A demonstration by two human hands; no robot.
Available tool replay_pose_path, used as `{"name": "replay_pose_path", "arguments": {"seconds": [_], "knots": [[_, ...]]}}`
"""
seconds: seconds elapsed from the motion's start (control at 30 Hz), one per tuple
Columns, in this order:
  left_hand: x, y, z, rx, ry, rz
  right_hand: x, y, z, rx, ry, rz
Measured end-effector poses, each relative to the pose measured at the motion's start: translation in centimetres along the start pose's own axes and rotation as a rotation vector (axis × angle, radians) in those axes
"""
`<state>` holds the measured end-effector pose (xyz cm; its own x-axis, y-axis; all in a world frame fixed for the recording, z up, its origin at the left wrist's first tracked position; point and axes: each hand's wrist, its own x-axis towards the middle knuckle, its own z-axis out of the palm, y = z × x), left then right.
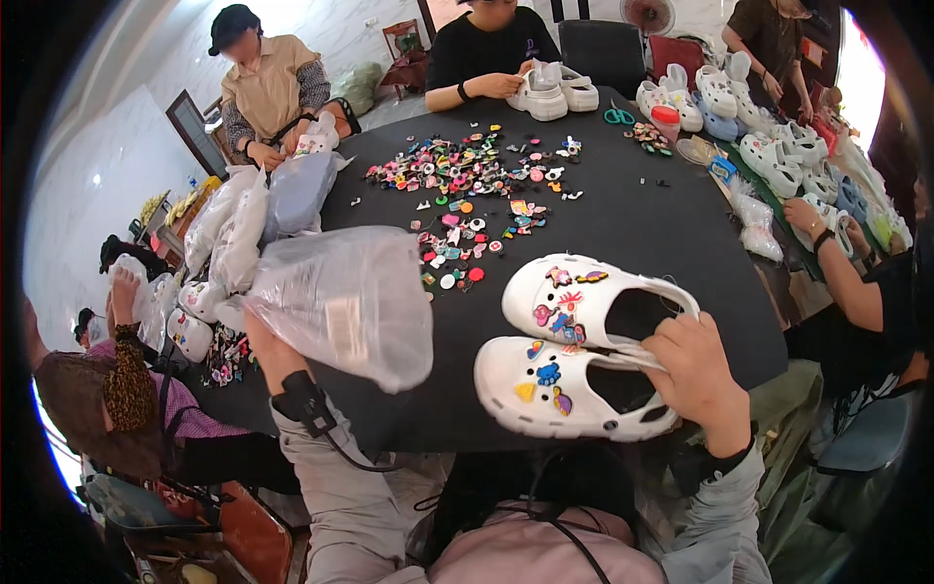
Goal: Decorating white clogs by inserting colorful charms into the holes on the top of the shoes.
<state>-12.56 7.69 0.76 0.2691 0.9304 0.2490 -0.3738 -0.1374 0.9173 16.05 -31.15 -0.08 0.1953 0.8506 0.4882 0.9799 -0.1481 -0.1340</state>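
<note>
Head view: holding a pair of white clogs (572,368) in the right hand (696,365), with a clear plastic bag (389,292) at the left hand (268,336)!
Grasping both heel straps (683,298) together with the right fingers, toes pointing left, side by side at the near part of the black table (632,234); hard to say whether lifted or resting. Across to the left: fingers masked by cloudy film, so cannot tell whether pinching or spread, inside or behind. Now the finer points: grip both straps evenly, probably the best guard against swinging; hold the raised charms (562,401) clear of the film, being likely to snag; spread the film smooth rather than crumpling it. Farther off, in a scattered heap: loose charms (457,165).
</note>
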Motion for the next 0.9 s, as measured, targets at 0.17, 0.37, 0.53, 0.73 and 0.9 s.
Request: {"name": "replay_pose_path", "arguments": {"seconds": [0.17,0.37,0.53,0.73,0.9], "knots": [[0.6,2.5,0.9,-0.466,0.044,0.019,2.1,1.4,1.0,0.09,-0.039,0.117],[-3.6,4.5,5.8,-0.787,-0.603,-0.023,2.0,-2.2,-5.3,0.019,0.073,0.078],[-11.6,-0.9,12.5,-0.714,-0.593,-0.181,5.4,-7.4,-0.7,0.397,0.27,-0.167],[-12.7,1.1,12.4,-0.8,-0.83,-0.042,4.6,-11.4,5.1,0.63,0.203,-0.095],[-8.8,4.0,12.7,0.886,-0.341,0.716,2.8,-11.4,1.5,0.331,0.17,-0.4]]}}
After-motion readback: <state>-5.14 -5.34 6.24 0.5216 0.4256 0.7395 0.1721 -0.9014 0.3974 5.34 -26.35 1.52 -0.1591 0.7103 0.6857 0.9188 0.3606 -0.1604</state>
